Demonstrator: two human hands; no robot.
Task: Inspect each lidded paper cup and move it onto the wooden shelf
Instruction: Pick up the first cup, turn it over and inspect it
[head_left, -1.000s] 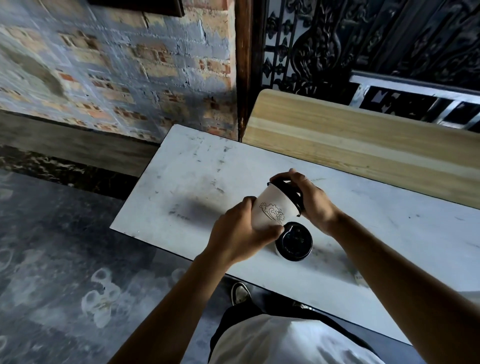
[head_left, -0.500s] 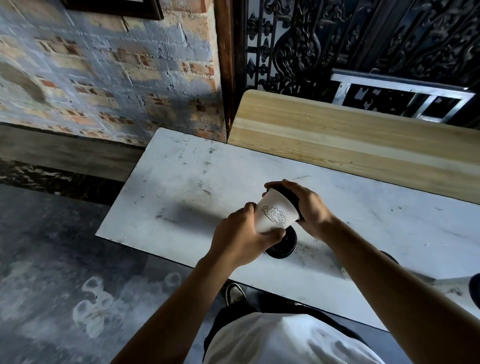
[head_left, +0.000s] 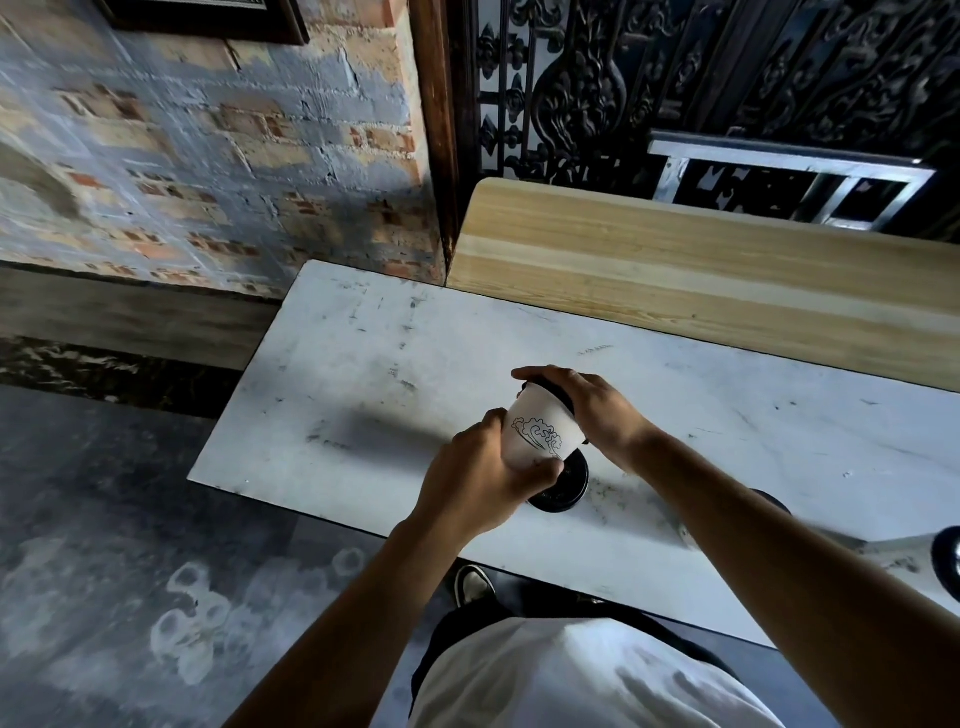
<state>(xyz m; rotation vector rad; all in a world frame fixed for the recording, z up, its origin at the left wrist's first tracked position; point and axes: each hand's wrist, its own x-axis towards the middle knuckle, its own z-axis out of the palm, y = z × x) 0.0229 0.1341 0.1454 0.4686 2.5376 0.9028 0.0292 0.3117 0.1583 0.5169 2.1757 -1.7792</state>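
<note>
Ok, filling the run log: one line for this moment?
phase: inspecting | left hand: grips cup base | right hand: on lid | cup: tilted above table | shelf: bare

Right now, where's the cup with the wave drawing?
In the head view it's at centre: the paper cup is tilted, held above the white table by the left hand and right hand, over another cup's black lid.

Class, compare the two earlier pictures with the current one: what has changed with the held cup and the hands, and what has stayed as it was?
Little has changed. The held paper cup has tipped a bit further, its black lid pointing away under the right hand, and it now covers more of the second cup's lid on the white table. Both hands keep their grip, the left hand at the base. The wooden shelf stays bare.
</note>
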